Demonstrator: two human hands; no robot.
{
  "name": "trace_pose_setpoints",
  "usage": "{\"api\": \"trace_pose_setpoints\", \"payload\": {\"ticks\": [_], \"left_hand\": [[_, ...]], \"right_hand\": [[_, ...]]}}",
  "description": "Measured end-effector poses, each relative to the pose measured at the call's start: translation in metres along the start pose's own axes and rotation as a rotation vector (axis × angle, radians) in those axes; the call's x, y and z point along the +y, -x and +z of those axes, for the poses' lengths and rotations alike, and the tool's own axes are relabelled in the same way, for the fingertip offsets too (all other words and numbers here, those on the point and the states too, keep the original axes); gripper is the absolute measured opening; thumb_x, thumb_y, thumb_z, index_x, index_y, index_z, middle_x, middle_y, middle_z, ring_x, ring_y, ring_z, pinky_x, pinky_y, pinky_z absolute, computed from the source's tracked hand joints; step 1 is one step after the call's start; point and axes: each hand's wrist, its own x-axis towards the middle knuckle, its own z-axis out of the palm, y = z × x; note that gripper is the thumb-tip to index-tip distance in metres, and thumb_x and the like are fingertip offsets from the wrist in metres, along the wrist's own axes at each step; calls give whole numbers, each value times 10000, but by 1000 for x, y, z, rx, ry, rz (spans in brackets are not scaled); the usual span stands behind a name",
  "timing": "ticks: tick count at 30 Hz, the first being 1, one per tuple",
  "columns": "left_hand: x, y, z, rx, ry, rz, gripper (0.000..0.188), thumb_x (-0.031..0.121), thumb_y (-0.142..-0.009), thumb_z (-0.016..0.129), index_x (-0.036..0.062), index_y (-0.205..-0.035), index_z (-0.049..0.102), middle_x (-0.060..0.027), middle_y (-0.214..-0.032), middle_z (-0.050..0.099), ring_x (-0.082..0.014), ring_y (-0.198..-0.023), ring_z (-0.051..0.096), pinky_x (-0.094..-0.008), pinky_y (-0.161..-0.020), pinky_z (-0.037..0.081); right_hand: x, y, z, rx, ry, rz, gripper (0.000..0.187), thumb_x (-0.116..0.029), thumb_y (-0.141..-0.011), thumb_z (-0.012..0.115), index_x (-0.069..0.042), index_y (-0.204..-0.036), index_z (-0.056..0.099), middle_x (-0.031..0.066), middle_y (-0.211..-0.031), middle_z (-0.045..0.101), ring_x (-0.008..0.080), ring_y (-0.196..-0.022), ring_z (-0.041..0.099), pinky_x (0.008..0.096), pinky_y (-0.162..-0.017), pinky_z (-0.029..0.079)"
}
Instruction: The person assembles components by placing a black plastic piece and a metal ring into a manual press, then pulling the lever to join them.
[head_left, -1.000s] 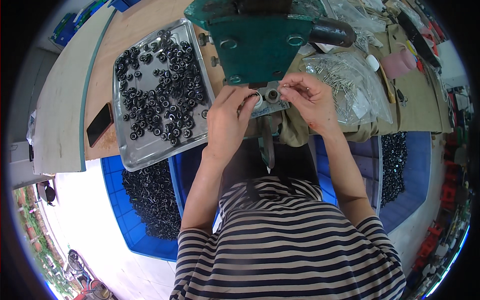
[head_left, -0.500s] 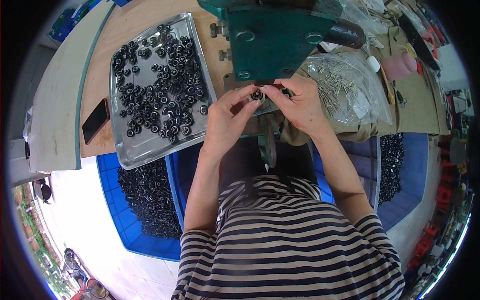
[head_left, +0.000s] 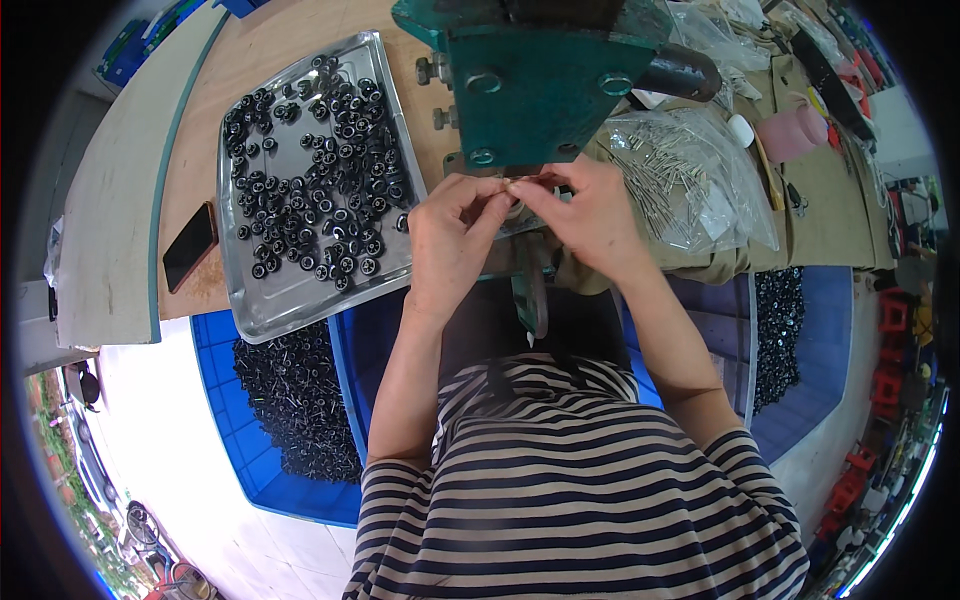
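Observation:
My left hand (head_left: 452, 238) and my right hand (head_left: 592, 215) meet fingertip to fingertip just under the base of a green press machine (head_left: 545, 75). Together they pinch a small part (head_left: 514, 186), mostly hidden by the fingers, so its shape is unclear. Left of my hands lies a metal tray (head_left: 290, 300) strewn with several small black round parts (head_left: 320, 190). To the right, a clear plastic bag (head_left: 690, 180) holds several thin metal pins.
A dark phone (head_left: 188, 246) lies on the wooden bench left of the tray. Blue crates (head_left: 255, 450) of black parts stand below the bench on the left and on the right (head_left: 800, 350). A pink cup (head_left: 795, 132) and clutter fill the bench's right end.
Both hands stayed together at the press base and drew their fingertips closer. The black round part seen between the fingers earlier is now covered by them.

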Motion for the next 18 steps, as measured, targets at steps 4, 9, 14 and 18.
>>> {"api": "trace_pose_setpoints", "payload": {"ticks": [4,9,14,18], "left_hand": [[0,0,2,-9,26,16,99,43,-798,662,-14,-878,656,-5,-730,574,-36,-598,475,-194,-541,386],[0,0,1,6,34,26,122,77,-799,672,-19,-873,663,-23,-742,600,-41,-608,504,-192,-554,401],[-2,-1,1,-7,41,-11,133,90,-794,678,-23,-861,664,-25,-712,600,-51,-600,511,-206,-548,405],[-4,-2,0,17,26,67,133,96,-785,685,-23,-842,663,-39,-679,593,-65,-582,514,-222,-537,405]], "right_hand": [[-12,-67,-48,21,284,-108,226,-3,-731,626,-13,-956,632,48,-815,654,176,-664,585,263,-639,460],[-74,-179,-111,-10,-977,-14,293,-238,-864,541,-27,-1066,548,69,-902,581,168,-728,553,289,-719,444],[-109,-102,-128,82,-812,-372,249,-296,-862,554,-89,-1001,553,29,-862,552,134,-689,512,294,-724,399],[-119,8,-112,175,-525,-680,222,-342,-860,565,-139,-949,558,-2,-830,529,106,-658,479,298,-729,363]]}}
